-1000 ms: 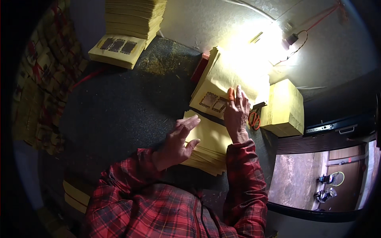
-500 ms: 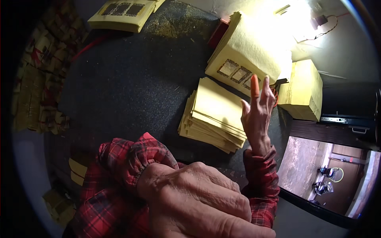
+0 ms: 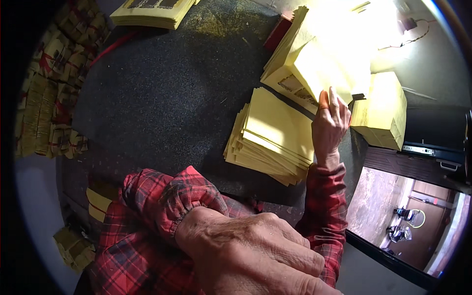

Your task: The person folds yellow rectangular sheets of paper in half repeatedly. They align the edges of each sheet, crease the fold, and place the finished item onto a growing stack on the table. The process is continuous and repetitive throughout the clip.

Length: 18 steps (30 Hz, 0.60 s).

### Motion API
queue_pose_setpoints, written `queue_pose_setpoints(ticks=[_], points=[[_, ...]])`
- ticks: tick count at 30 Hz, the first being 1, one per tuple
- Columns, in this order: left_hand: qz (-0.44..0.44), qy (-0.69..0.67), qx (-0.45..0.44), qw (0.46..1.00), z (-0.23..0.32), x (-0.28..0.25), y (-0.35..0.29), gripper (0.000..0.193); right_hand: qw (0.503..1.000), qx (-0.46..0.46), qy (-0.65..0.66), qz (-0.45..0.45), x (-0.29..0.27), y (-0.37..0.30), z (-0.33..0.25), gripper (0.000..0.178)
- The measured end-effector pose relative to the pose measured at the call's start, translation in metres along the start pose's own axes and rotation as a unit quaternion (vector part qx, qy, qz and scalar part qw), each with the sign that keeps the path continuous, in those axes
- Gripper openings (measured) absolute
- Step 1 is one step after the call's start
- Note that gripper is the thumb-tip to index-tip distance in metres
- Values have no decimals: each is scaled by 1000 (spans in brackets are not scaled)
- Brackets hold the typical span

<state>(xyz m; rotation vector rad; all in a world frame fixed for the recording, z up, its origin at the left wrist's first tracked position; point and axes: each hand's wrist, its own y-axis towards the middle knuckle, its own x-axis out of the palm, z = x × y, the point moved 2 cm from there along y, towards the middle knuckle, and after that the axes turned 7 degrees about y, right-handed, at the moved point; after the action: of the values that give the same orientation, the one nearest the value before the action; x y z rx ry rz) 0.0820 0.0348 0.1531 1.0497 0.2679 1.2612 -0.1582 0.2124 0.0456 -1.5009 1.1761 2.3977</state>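
Observation:
My right hand (image 3: 329,125), an orange cover on one finger, pinches the near edge of a yellow paper sheet (image 3: 319,69). That sheet is lifted and bent up from a thick paper stack (image 3: 282,73), whose upper side carries dark printed panels. Just nearer and to the left lies a loose, uneven pile of plain yellow sheets (image 3: 275,130). My left hand (image 3: 260,255) looms large at the lower edge, its back toward the view. Its visible fingers are bent and lie close together; their tips are out of sight, so anything they hold is hidden.
A yellow paper block (image 3: 381,110) stands right of the stack, beneath a glaring lamp (image 3: 393,24). Another printed stack (image 3: 152,14) sits at the dark table's (image 3: 157,93) far left. Tied bundles (image 3: 54,88) are piled at left. A lit screen (image 3: 393,216) is at lower right.
My right hand, formerly raised with fingers apart, has closed on a sheet's edge and that sheet now bends up off the stack. My left hand has shifted slightly right and down.

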Motion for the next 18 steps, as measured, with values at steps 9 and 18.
queue_pose_setpoints(ticks=[9,18], points=[[47,402,36,914,-27,-33,-5,30,978,47,151,-137,-35,-60,-41,48],[25,586,-319,744,-148,-174,1,57,986,64,121,-91,-30,-37,-28,33]])
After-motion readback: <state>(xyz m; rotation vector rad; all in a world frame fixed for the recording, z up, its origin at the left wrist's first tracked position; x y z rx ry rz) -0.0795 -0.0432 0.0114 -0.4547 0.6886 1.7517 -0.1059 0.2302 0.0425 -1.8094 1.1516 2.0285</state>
